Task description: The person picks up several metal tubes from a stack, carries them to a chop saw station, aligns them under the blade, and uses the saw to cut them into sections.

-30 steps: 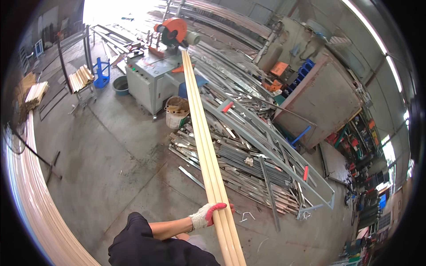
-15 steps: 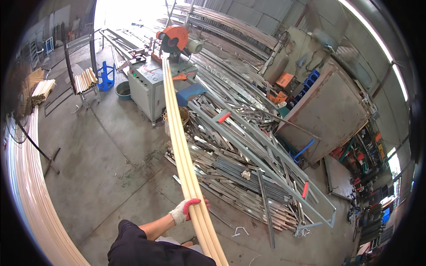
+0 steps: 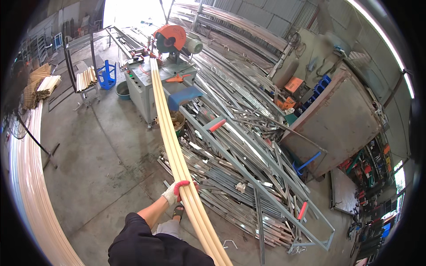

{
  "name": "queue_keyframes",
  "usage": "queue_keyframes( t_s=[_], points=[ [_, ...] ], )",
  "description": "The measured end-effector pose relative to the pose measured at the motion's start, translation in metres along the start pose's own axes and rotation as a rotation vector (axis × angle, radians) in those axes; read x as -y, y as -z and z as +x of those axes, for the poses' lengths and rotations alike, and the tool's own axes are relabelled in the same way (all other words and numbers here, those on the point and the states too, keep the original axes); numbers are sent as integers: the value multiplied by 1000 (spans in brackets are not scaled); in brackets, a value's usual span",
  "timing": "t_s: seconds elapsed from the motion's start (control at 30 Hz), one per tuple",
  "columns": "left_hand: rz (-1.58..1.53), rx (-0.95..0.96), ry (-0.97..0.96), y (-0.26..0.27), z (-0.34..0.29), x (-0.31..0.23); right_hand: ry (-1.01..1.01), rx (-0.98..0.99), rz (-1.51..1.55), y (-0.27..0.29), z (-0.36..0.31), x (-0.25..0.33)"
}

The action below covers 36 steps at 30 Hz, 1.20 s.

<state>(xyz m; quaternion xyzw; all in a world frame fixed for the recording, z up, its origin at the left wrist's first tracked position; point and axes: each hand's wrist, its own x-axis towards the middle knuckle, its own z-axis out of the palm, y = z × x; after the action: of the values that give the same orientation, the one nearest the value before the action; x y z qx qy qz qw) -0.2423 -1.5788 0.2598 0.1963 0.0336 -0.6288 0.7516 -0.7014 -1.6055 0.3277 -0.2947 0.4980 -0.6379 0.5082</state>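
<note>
Three long cream tubes lie side by side, running from the lower edge up to the chop saw. Their far ends rest on the grey saw table, close to the orange blade guard. My left hand, in a white glove with red fingers, is closed round the tubes near their lower part. Its thumb lies across the top, and fingertips show past the right side. My right hand is not seen.
Metal lengths pile up right of the tubes, beside a grey roller stand. A blue stool and a dark tub stand left of the saw. Long cream tubes line the far left.
My left hand has moved forward, still round the tubes. Their far ends have shifted left relative to the saw. A sandalled foot has come into sight below the hand.
</note>
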Motion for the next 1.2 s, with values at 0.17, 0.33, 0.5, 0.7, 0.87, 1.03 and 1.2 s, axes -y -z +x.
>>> queue_keyframes(
  t_s=[0.17,0.33,0.5,0.7,0.87,1.03,1.2],
  points=[
    [-56,28,-132,-4,92,-58,84,-56,-47,-42,59,-7],
    [-45,88,-163,-38,162,-118,175,-141,-118,-51,104,8],
    [-44,109,-261,-30,245,-177,272,-170,-182,-55,154,11],
    [-55,-9,-286,-57,324,-210,455,-227,-383,-29,227,18],
    [-80,36,-288,-46,397,-237,382,-163,-390,-30,322,-7],
    [-65,-10,-390,-58,474,-251,125,-40,-22,-49,427,-35],
    [15,-89,-434,-44,529,-265,397,116,-796,-122,469,-53]
  ],
)
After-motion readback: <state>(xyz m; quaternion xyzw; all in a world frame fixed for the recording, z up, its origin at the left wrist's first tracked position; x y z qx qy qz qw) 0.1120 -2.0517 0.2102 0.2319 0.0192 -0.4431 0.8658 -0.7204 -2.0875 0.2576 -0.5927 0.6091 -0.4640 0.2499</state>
